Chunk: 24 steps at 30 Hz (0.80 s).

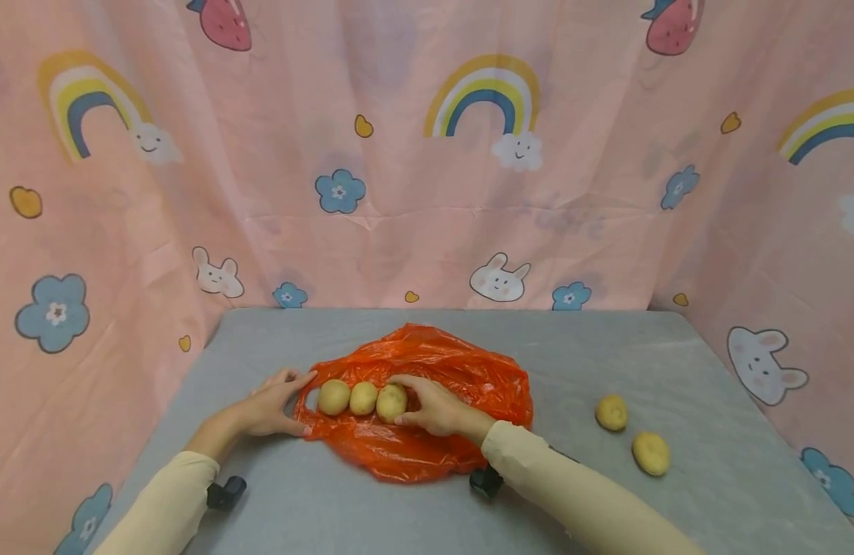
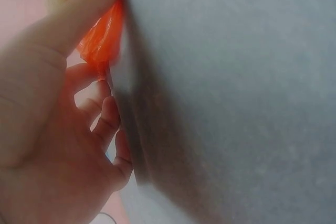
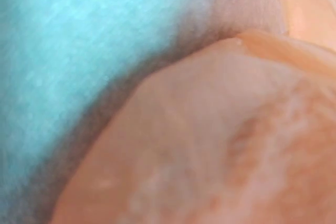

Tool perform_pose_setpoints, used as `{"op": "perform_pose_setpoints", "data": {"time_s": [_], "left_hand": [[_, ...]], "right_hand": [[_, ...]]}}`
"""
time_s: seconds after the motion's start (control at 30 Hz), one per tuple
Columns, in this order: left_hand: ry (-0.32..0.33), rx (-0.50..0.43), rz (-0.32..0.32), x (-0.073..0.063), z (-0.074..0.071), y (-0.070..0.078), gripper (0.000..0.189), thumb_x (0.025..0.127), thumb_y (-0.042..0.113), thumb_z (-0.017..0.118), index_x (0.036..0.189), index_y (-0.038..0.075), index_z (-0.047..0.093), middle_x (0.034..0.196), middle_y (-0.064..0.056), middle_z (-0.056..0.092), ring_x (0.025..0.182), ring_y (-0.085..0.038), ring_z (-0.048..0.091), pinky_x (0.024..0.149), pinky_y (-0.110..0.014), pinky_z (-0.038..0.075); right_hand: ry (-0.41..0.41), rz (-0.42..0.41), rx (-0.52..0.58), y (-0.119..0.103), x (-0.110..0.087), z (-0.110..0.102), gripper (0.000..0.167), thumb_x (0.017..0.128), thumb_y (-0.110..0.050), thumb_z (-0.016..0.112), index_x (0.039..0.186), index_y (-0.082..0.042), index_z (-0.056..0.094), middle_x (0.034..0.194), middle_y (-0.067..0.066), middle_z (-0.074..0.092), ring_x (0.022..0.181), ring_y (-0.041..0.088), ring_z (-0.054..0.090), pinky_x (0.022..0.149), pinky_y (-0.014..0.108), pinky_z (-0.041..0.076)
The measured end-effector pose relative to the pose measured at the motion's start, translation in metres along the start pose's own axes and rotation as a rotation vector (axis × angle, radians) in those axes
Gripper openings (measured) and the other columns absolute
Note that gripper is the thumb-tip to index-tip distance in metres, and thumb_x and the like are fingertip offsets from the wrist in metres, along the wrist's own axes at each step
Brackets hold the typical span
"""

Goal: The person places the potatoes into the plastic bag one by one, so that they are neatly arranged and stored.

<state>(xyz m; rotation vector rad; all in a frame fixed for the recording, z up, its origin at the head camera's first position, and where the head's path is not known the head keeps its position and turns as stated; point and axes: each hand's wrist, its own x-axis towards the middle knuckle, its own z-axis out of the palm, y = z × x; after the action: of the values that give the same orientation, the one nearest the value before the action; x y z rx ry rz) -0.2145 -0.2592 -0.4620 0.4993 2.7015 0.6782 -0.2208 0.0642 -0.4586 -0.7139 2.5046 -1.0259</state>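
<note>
An orange plastic bag (image 1: 462,370) lies spread flat on the grey table, with three potatoes in a row at its left end. My right hand (image 1: 441,407) grips the rightmost potato (image 1: 390,406), thumb in front and fingers behind. Beside it sit the middle potato (image 1: 363,398) and the left potato (image 1: 334,397). Thumb and fingers spread apart, my left hand (image 1: 274,406) touches the bag's left edge around the handle loop. In the left wrist view, the left thumb (image 2: 79,11) lies against the orange plastic (image 2: 102,38). Only blurred bag film (image 3: 173,145) fills the right wrist view, hiding the right hand.
Two more potatoes rest on the right side of the table: one farther back (image 1: 611,412), another nearer (image 1: 652,453). A pink printed curtain (image 1: 399,247) surrounds the grey table (image 1: 316,493) at the back and sides.
</note>
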Motion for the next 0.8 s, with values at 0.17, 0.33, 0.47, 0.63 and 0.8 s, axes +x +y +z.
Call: {"op": "perform_pose_setpoints", "data": {"time_s": [0.17, 0.33, 0.47, 0.63, 0.8], "left_hand": [[-0.006, 0.001, -0.008, -0.0003, 0.0004, -0.0001, 0.099, 0.077, 0.035, 0.086, 0.157, 0.006, 0.035, 0.147, -0.024, 0.039, 0.133, -0.046, 0.038, 0.106, -0.074, 0.030], [-0.004, -0.007, -0.014, 0.0015, -0.0009, 0.0006, 0.099, 0.077, 0.035, 0.086, 0.157, 0.006, 0.035, 0.146, -0.023, 0.039, 0.133, -0.045, 0.039, 0.107, -0.073, 0.031], [-0.003, -0.005, -0.017, 0.0033, -0.0018, 0.0017, 0.099, 0.077, 0.035, 0.086, 0.157, 0.007, 0.035, 0.145, -0.022, 0.039, 0.131, -0.043, 0.040, 0.107, -0.071, 0.032], [-0.011, -0.008, -0.028, 0.0028, -0.0006, 0.0017, 0.098, 0.077, 0.035, 0.085, 0.157, 0.008, 0.035, 0.147, -0.022, 0.038, 0.133, -0.044, 0.039, 0.107, -0.072, 0.031], [-0.014, -0.015, -0.025, 0.0009, -0.0004, 0.0007, 0.098, 0.078, 0.035, 0.085, 0.157, 0.008, 0.035, 0.149, -0.025, 0.036, 0.135, -0.048, 0.036, 0.107, -0.074, 0.030]], "right_hand": [[-0.009, 0.006, 0.005, 0.0001, 0.0012, 0.0011, 0.060, 0.092, -0.017, 0.074, 0.147, -0.010, 0.051, 0.149, 0.014, 0.053, 0.140, 0.033, 0.048, 0.116, 0.055, 0.038], [-0.013, 0.004, 0.004, -0.0015, 0.0021, -0.0010, 0.061, 0.092, -0.017, 0.074, 0.148, -0.009, 0.050, 0.150, 0.014, 0.052, 0.141, 0.033, 0.047, 0.117, 0.054, 0.038], [-0.018, 0.001, 0.012, -0.0017, 0.0021, -0.0032, 0.062, 0.093, -0.016, 0.073, 0.149, -0.008, 0.048, 0.151, 0.015, 0.051, 0.142, 0.034, 0.046, 0.117, 0.054, 0.037], [-0.036, 0.004, 0.018, -0.0027, 0.0002, -0.0036, 0.065, 0.093, -0.016, 0.073, 0.151, -0.007, 0.046, 0.153, 0.016, 0.049, 0.143, 0.034, 0.045, 0.118, 0.054, 0.036], [-0.040, -0.003, 0.014, -0.0032, -0.0007, -0.0040, 0.067, 0.092, -0.018, 0.074, 0.152, -0.007, 0.045, 0.154, 0.015, 0.048, 0.144, 0.034, 0.043, 0.119, 0.054, 0.035]]}}
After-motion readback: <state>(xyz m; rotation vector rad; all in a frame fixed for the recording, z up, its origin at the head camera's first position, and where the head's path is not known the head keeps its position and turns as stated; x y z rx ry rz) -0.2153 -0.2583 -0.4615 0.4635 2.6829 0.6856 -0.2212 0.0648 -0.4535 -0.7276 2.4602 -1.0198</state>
